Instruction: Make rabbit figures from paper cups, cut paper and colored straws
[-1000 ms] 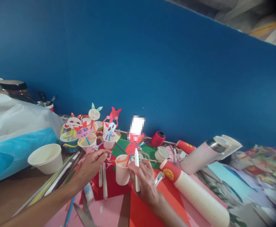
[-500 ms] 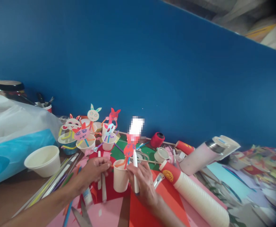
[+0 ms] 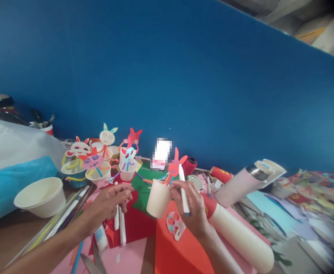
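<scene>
My right hand [image 3: 192,205] is closed around a white marker [image 3: 184,190] and touches the side of a white paper cup [image 3: 157,198], which is tilted and lifted. A red paper figure with pointed ears [image 3: 176,166] stands up out of this cup. To the left, my left hand [image 3: 112,199] has its fingers apart and holds nothing, with two white markers [image 3: 122,227] lying just below it. Several cups with paper animal figures, among them a pale one with green ears [image 3: 108,137], stand behind my left hand.
A stack of white cups [image 3: 241,236] and a pink bottle [image 3: 237,188] lie at the right. Scissors [image 3: 94,260] are at the front, an open white bowl [image 3: 42,198] and plastic bag [image 3: 15,140] at the left. Orange paper [image 3: 175,255] bears a small cutout [image 3: 176,226].
The cup with the red figure and my right hand have moved right and up, and the cup now tilts. The cutout on the orange paper has come into view. My left hand's fingers have spread.
</scene>
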The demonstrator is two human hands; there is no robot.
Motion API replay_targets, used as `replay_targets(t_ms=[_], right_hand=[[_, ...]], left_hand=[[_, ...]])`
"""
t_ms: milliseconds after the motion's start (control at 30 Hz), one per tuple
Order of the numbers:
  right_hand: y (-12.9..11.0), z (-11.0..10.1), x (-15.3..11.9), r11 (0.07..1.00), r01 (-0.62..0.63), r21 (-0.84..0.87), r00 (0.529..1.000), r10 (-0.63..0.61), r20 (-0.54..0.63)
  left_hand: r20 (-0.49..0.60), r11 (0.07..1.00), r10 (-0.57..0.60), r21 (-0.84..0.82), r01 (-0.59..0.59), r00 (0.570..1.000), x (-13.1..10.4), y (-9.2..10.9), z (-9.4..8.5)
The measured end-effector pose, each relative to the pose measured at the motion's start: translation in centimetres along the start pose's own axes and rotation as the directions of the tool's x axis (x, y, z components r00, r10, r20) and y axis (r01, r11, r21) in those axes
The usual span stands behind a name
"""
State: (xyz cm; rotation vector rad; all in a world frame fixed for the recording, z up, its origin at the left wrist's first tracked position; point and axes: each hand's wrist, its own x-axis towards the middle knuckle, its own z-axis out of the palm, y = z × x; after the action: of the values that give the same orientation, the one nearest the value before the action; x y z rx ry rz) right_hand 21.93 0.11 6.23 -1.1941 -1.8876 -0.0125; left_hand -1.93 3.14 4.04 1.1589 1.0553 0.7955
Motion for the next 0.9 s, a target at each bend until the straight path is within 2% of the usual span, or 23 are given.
replay_targets(t_ms=[100, 200, 300, 400, 533, 667, 900], right_hand=[[0.7, -1.5, 0.7, 0.998, -0.011, -0.054, 0.998, 0.014, 0.058], [1.3, -2.2, 1.0, 0.993, -0.057, -0.104, 0.986, 0.072, 0.152], [1.2, -2.2, 0.9, 0.991, -0.050, -0.122, 0.957, 0.082, 0.279], [0.7, -1.5, 0.8, 0.993, 0.011, -0.115, 0.929, 0.033, 0.369], [0.3, -0.7, 0.7, 0.985, 0.059, -0.163, 0.919, 0.010, 0.395], [0.6, -0.4, 0.5, 0.975, 0.053, -0.214, 0.928, 0.031, 0.372], [1.2, 0.1, 0.1, 0.965, 0.039, -0.260, 0.910, 0.074, 0.408]], left_hand=[[0.031, 0.997, -0.013, -0.078, 0.015, 0.999, -0.1, -0.2, 0.0], [0.035, 0.965, -0.098, -0.243, 0.104, 0.995, 0.0, -0.9, 0.0], [0.016, 0.913, -0.147, -0.383, 0.141, 0.989, 0.2, -1.3, -0.1], [0.002, 0.890, -0.173, -0.429, 0.157, 0.985, 0.3, -1.2, -0.2], [0.015, 0.874, -0.187, -0.453, 0.173, 0.982, 0.3, -1.1, -0.3], [0.021, 0.869, -0.170, -0.468, 0.160, 0.985, 0.2, -1.0, -0.2], [0.052, 0.840, -0.206, -0.502, 0.204, 0.977, 0.2, -1.0, -0.4]])
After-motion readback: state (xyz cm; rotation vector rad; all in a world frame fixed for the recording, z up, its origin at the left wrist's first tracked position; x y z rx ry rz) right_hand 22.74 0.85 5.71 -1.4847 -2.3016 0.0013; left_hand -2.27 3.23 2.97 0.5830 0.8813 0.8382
